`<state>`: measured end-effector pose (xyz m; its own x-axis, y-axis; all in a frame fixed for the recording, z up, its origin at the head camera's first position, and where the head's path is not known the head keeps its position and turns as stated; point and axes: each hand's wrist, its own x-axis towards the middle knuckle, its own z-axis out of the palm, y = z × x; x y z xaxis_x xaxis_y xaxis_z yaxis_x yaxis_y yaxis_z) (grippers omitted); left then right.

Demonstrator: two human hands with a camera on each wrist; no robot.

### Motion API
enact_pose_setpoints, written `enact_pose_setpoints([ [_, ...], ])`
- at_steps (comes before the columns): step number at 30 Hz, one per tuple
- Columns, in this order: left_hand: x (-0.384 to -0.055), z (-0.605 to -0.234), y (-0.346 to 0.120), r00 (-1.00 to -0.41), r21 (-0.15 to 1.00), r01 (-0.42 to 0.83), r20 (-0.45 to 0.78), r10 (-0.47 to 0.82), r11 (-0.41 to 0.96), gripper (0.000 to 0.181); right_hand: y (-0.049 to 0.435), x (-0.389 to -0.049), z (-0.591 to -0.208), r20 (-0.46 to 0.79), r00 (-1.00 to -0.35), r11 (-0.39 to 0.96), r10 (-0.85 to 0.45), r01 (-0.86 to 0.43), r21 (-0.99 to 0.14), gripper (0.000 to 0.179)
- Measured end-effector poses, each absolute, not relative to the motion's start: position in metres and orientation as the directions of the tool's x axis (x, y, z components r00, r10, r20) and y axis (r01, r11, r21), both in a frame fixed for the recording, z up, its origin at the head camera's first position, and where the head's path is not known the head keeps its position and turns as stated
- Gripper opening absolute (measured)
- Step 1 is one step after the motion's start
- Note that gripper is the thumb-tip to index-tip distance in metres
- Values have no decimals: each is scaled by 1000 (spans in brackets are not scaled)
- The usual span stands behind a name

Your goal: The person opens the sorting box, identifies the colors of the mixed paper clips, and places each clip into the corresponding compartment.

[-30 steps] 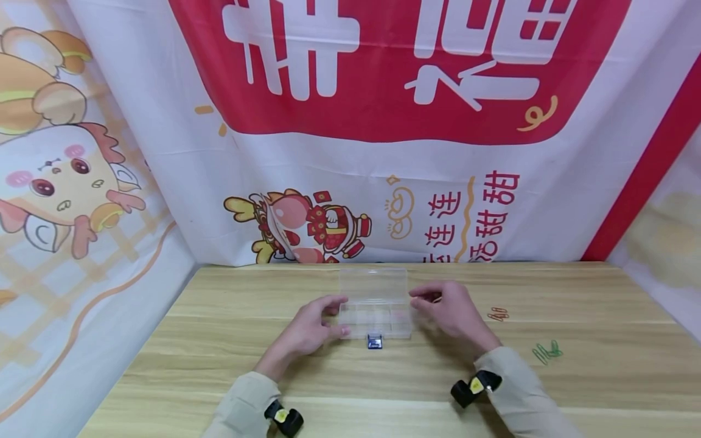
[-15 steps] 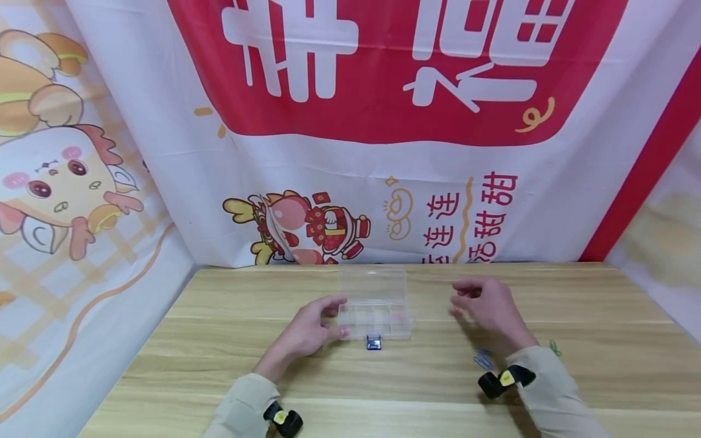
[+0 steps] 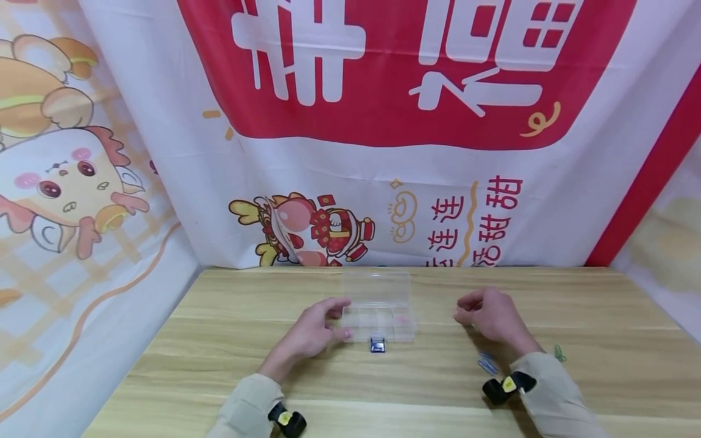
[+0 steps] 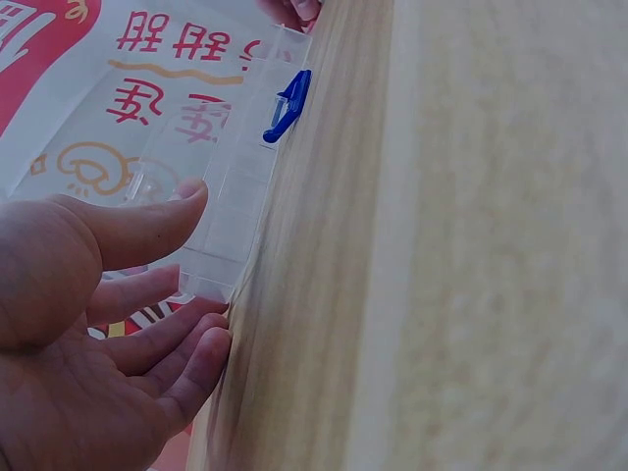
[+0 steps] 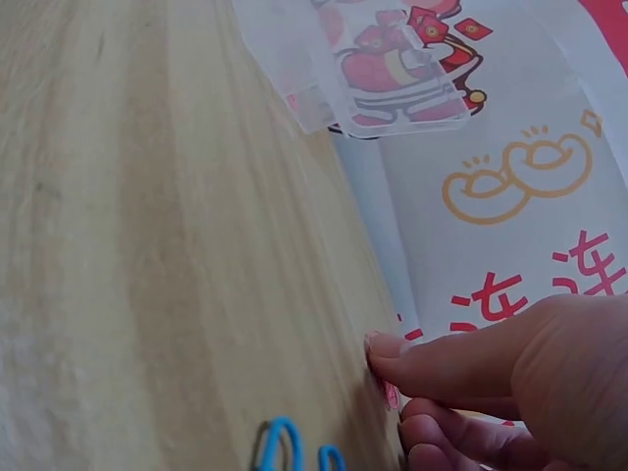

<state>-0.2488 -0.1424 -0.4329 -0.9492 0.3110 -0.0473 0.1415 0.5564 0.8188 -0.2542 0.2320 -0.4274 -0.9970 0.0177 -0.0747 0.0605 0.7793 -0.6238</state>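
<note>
A clear plastic compartment box (image 3: 378, 333) lies on the wooden table with its lid (image 3: 376, 288) raised behind it. A dark blue latch (image 3: 377, 345) sits at its front. My left hand (image 3: 313, 331) holds the box's left end, thumb at the near corner, fingers at the far one; the left wrist view shows the thumb (image 4: 157, 226) over the wall. Something pink (image 3: 403, 319) shows in the right compartment. Right of the box, my right hand (image 3: 493, 316) is down at the table, pinching a reddish paper clip (image 5: 391, 394), mostly hidden by the thumb.
Blue paper clips (image 3: 487, 364) lie on the table near the right wrist. Green paper clips (image 3: 559, 353) are partly hidden behind the right sleeve. A printed cloth (image 3: 378, 207) hangs along the table's back edge.
My right hand has moved right from the box's right end to where the reddish clips lay, and lowered its fingers there. The blue clips came into view. My left hand stays at the box.
</note>
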Motion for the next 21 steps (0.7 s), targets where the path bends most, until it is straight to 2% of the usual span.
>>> enact_pose_setpoints([
  [15,-248,-433,-142,-950,813,135,-54,306,566,65,232,-254,-432,-3,-1000,822,29,26,-569,11],
  [21,-248,-433,-141,-953,813,126,-61,297,569,65,231,-254,-432,21,-999,830,35,18,-558,11],
])
